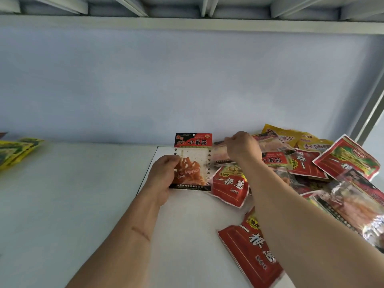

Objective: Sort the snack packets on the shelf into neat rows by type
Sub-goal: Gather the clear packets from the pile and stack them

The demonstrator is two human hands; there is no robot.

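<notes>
A sorting step is in hand: one clear-fronted packet (192,161) with a red and black header is held upright near the back wall (187,84) of the shelf (72,194), its left edge gripped by the left hand (164,175), thumb on the front and fingers curled behind. Just to the right of this packet, the right hand (242,147) is clenched on the top edge of a second clear packet (221,153), which looks to be of the same type and lies at the near-left fringe of the pile (311,163). It is judged that matching packets are being gathered into the left hand before a row is begun.

The next move is judged to call for the pinched packet to be drawn free of its neighbours without dragging them; a red packet (230,186) lies just below it and others overlap to its right, so a lift rather than a slide would be wanted.

The pile is heaped to the right of the held packet, against the back wall, and reaches towards the shelf's right upright (372,113). Another red packet (255,250) lies nearer the front, below and right of the held one. Left of the held packet the shelf surface is bare for a long stretch, up to some yellow-green packets (18,150) at the far left edge; a row could be laid there. Overhead, the next shelf's underside (187,23) limits lifting height
</notes>
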